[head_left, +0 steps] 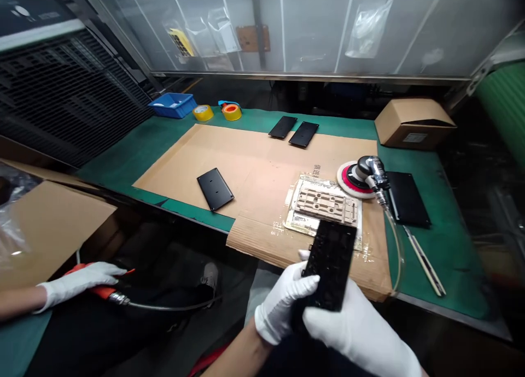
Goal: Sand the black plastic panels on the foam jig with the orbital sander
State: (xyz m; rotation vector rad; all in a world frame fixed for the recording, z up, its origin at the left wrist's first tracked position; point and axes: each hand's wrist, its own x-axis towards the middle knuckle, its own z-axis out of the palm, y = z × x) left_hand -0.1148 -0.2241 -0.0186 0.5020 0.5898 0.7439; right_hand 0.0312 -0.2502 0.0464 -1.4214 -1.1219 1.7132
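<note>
Both my hands wear white gloves and hold one black plate [330,262] with many small cut-outs, just over the near edge of the table. My left hand [283,306] grips its lower left edge, fingers closed round it. My right hand [361,333] is closed on it from below and to the right. Right behind the plate a beige slotted fixture [324,205] lies taped to a cardboard sheet [254,158].
A round air sander [363,175] with its hose lies right of the fixture, beside a black plate [406,198]. More black plates [215,188] [283,127] [304,134] lie on the cardboard. At the back are tape rolls [203,112], a blue bin [173,104] and a box [414,123]. A co-worker's gloved hand [82,281] holds an orange tool at left.
</note>
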